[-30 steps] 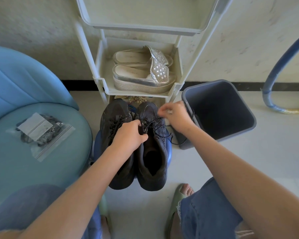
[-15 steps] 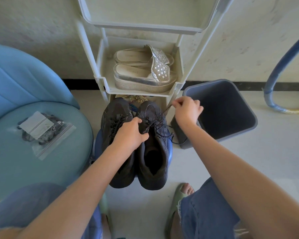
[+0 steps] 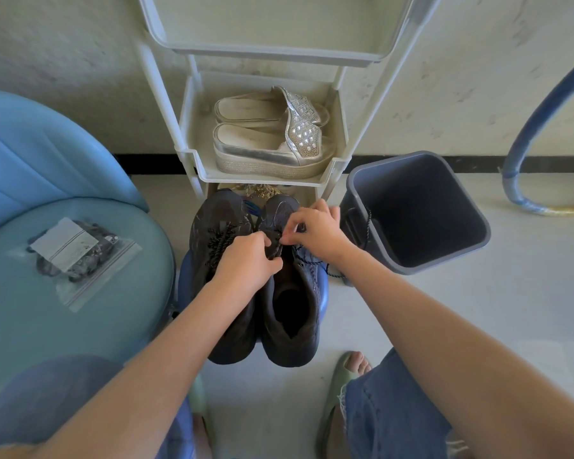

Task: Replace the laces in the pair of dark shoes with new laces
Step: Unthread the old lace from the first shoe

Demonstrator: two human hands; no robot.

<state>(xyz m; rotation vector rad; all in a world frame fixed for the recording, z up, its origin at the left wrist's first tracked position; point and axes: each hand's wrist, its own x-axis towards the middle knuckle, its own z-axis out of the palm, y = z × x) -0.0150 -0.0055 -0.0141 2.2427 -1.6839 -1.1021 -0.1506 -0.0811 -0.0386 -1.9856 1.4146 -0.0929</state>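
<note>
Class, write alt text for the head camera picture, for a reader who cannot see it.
Seen from above, a person's left hand grips the right-hand dark shoe while the right hand pinches its loosened lace. A bag of laces lies on a blue seat at left; a grey bin stands at right.

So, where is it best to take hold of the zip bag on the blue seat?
The zip bag lies flat on the seat, its laces bunched around the label. Probably pinch the empty clear edge facing the shoes, coming from above on that side.
</note>
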